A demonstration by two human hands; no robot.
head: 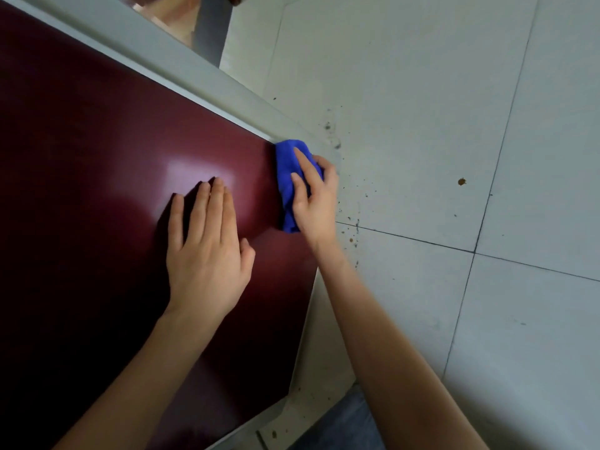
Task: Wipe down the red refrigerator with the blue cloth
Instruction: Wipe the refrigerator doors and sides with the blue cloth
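The left hand [207, 248] lay flat, fingers straight, on the red refrigerator [97, 157] panel filling the left of the frame, while the right hand [313, 203] gripped the bunched blue cloth [287, 170] against the panel's right edge near centre frame, above the tiled floor [454, 125].

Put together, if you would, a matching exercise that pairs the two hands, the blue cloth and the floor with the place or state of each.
Things:
1. left hand
2. right hand
3. blue cloth
4. floor

Places or states:
A. bunched up at the right edge of the red refrigerator
B. pale tiles speckled with dark bits
C. lies flat on the red surface, fingers straight
D. grips the cloth

Pairs: 1-C, 2-D, 3-A, 4-B
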